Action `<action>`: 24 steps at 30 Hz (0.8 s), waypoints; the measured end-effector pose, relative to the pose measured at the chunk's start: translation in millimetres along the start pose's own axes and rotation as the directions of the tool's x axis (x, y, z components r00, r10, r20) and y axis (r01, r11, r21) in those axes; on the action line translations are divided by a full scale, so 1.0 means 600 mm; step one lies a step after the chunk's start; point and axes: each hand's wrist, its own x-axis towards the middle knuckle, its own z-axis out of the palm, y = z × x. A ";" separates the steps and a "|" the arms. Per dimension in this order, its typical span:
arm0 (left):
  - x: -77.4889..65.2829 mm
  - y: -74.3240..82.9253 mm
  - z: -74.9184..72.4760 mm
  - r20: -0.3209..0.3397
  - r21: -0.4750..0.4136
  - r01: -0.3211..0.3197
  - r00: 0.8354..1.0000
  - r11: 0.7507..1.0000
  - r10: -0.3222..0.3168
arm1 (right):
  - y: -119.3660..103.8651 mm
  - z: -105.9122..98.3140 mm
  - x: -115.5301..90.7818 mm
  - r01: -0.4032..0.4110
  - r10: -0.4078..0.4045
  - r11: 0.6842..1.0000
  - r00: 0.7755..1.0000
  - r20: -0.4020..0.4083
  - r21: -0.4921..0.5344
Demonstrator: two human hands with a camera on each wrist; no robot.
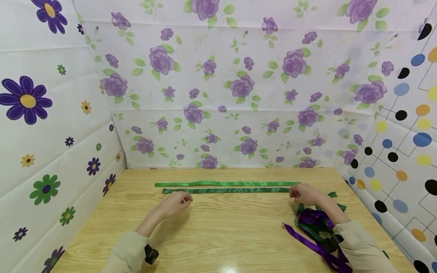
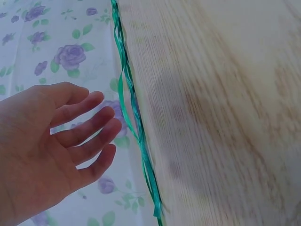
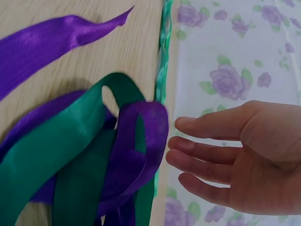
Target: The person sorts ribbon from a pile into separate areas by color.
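Two ribbons lie straight across the table, side by side: a bright green ribbon (image 1: pixel 211 183) at the back and a dark green ribbon (image 1: pixel 228 190) just in front of it. My left hand (image 1: pixel 175 204) hovers by the dark ribbon's left end, and the left wrist view shows its fingers (image 2: pixel 89 129) loosely bent with nothing in them. Over the right ends of both ribbons is my right hand (image 1: pixel 306 194), its thumb and fingers (image 3: pixel 202 155) apart and holding nothing. Beneath the right forearm sits a tangled heap of purple ribbon (image 1: pixel 308 217) and dark green ribbon (image 3: pixel 75 136).
The wooden table (image 1: pixel 218 235) ends at a flowered cloth (image 1: pixel 225 140) behind, with a patterned cloth (image 1: pixel 68 159) on the left and a dotted one (image 1: pixel 396 163) on the right. One purple tail (image 1: pixel 300 238) from the heap stretches toward the table's middle.
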 end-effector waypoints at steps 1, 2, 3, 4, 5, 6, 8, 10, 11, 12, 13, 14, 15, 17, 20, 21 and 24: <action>0.000 0.002 0.000 0.006 0.002 -0.004 1.000 1.000 0.004 | 0.005 0.001 0.000 0.008 -0.008 1.000 1.000 -0.002 -0.015; 0.001 0.003 0.001 0.013 0.003 -0.010 1.000 1.000 0.010 | 0.009 0.001 0.000 0.009 -0.009 1.000 1.000 -0.005 -0.022; 0.001 0.004 0.001 0.020 0.008 -0.016 1.000 1.000 0.015 | 0.013 0.002 -0.001 0.020 -0.020 0.999 1.000 -0.008 -0.037; 0.001 0.006 0.002 0.029 0.005 -0.018 0.999 1.000 0.018 | 0.017 0.003 -0.001 0.021 -0.022 0.999 1.000 -0.012 -0.049; 0.001 0.008 0.002 0.036 0.007 -0.022 0.999 1.000 0.022 | 0.021 0.003 -0.001 0.023 -0.025 0.998 1.000 -0.016 -0.064; 0.001 0.010 0.002 0.043 0.009 -0.027 0.999 1.000 0.027 | 0.025 0.004 -0.001 0.020 -0.022 0.997 0.999 -0.023 -0.075; 0.002 0.015 0.003 0.057 0.011 -0.041 0.998 0.999 0.041 | 0.032 0.004 -0.002 0.008 -0.011 0.994 1.000 -0.028 -0.106; 0.003 0.020 0.004 0.068 0.012 -0.053 0.996 0.999 0.052 | 0.039 0.004 -0.002 -0.021 0.018 0.991 0.999 -0.030 -0.130; 0.004 0.022 0.005 0.070 0.020 -0.063 0.996 0.998 0.062 | 0.042 0.004 -0.002 -0.050 0.047 0.990 0.999 -0.026 -0.132; 0.005 0.025 0.005 0.072 0.020 -0.076 0.995 0.997 0.075 | 0.044 0.004 -0.003 -0.080 0.079 0.988 0.997 -0.016 -0.135; 0.006 0.028 0.006 0.076 0.020 -0.087 0.993 0.996 0.086 | 0.047 0.004 -0.003 -0.112 0.113 0.985 0.994 0.000 -0.127; 0.007 0.031 0.008 0.079 0.025 -0.098 0.992 0.995 0.096 | 0.048 0.004 -0.003 -0.140 0.143 0.982 0.990 0.015 -0.123; 0.008 0.034 0.010 0.083 0.023 -0.109 0.991 0.994 0.106 | 0.050 0.004 -0.003 -0.171 0.175 0.978 0.984 0.029 -0.120; 0.010 0.039 0.013 0.096 0.002 -0.119 0.988 0.993 0.118 | 0.052 0.006 -0.002 -0.222 0.230 0.967 0.972 0.052 -0.124; 0.013 0.046 0.020 0.113 -0.037 -0.110 0.987 0.993 0.114 | 0.056 0.008 -0.001 -0.255 0.265 0.954 0.963 0.049 -0.156; 0.015 0.048 0.022 0.118 -0.048 -0.101 0.987 0.994 0.106 | 0.057 0.009 -0.001 -0.266 0.276 0.949 0.960 0.039 -0.168; 0.019 0.055 0.029 0.128 -0.063 -0.081 0.988 0.995 0.089 | 0.057 0.009 -0.001 -0.293 0.303 0.935 0.953 0.021 -0.202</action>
